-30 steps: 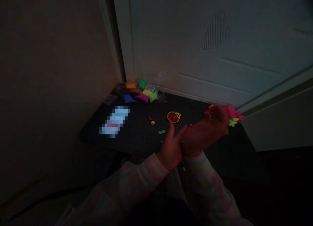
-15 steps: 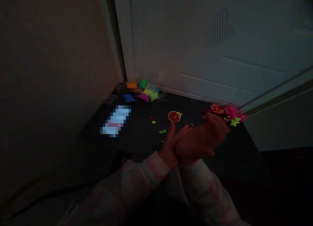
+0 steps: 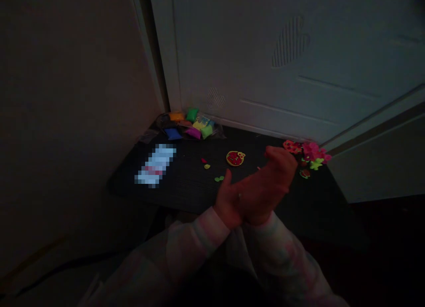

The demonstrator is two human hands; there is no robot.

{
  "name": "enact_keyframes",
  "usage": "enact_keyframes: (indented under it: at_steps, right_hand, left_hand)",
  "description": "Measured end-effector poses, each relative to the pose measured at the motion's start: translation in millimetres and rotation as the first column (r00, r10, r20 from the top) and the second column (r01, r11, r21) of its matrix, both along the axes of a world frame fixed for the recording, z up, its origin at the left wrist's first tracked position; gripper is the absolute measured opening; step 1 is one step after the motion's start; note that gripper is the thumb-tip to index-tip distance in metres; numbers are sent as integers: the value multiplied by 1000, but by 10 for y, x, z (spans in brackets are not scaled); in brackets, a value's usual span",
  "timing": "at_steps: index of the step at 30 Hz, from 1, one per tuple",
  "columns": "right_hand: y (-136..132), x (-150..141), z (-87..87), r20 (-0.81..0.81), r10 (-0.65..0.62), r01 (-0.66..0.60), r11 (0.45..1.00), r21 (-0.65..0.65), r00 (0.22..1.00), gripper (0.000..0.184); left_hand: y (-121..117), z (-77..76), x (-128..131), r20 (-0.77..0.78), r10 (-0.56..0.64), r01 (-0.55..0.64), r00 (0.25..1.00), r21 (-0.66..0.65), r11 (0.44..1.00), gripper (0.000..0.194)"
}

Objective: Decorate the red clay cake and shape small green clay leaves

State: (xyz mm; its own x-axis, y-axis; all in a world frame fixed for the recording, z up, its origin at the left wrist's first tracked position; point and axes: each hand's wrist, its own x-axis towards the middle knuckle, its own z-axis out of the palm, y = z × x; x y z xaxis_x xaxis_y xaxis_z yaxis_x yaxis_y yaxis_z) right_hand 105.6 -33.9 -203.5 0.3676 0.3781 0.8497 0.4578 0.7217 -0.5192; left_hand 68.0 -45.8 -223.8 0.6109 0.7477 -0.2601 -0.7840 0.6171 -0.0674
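My left hand (image 3: 226, 205) lies under my right hand, its thumb raised and stretched out; its fingers are mostly hidden. Palm against palm, my right hand (image 3: 265, 187) covers it, fingers extended and slightly bent at the tips. A tiny pale speck (image 3: 239, 195) shows where the hands meet; whatever lies between the palms is hidden. Beyond the hands, on the dark table (image 3: 186, 194), sits a red round clay piece with a yellow rim (image 3: 235, 158). Small green pieces (image 3: 219, 179) lie by my left thumb, with a yellow piece (image 3: 207, 166) and a red piece (image 3: 203, 160) farther left.
Packets of coloured clay (image 3: 192, 125) lie in clear plastic at the table's back left. A bright pixelated rectangle (image 3: 156, 165) is at the left. Pink, orange and green flower-like pieces (image 3: 310, 152) are at the right, by a small brownish piece (image 3: 304, 173). A white door (image 3: 232, 45) stands behind.
My right hand has slid back toward me over my left hand, now covering its fingers. The small brownish piece near the flower-like pieces has come into view. The camera view has shifted slightly.
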Motion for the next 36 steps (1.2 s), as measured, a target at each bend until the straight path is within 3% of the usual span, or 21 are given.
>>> enact_keyframes:
  at_steps: [3, 7, 9, 12, 16, 20, 23, 29, 32, 36]
  right_hand:
    - [-21, 108, 105, -78, -2, -5, 996, -93, 997, 29]
    - [-237, 357, 132, -116, 22, -56, 952, -301, 993, 14]
    - [-361, 459, 55, 44, 75, -47, 888, -457, 996, 10]
    - [-475, 515, -136, 364, 316, -5, 760, -650, 876, 14]
    - [-492, 464, -334, 479, 323, 117, 719, -685, 816, 20]
    - [-446, 505, -409, 435, 363, 81, 684, -725, 824, 14]
    - [-382, 661, -522, 439, 340, 112, 671, -733, 832, 16]
    - [-231, 894, -915, 520, 311, 223, 648, -728, 796, 16]
    - [-202, 891, -996, 558, 318, 251, 651, -716, 767, 15]
    - [-269, 867, -964, 611, 328, 279, 669, -689, 721, 21]
  left_hand:
    - [9, -109, 17, 17, -40, 40, 999, 24, 999, 61]
    - [51, -174, 0, 19, 41, -42, 999, 36, 998, 62]
    - [69, -164, -22, -12, 65, -64, 998, 50, 997, 60]
    - [82, -142, -48, -85, 81, -74, 993, 79, 994, 60]
    - [71, -156, -30, -211, 100, -81, 972, 96, 992, 62]
    - [74, -192, -33, -292, 106, -79, 951, 101, 992, 64]
    - [149, -225, -169, -346, 214, -161, 913, 175, 971, 63]
    - [410, -415, -699, -506, 532, -383, 679, 374, 845, 61]
    - [463, -527, -854, -571, 584, -423, 577, 403, 812, 59]
    - [453, -594, -892, -604, 584, -435, 542, 394, 810, 58]
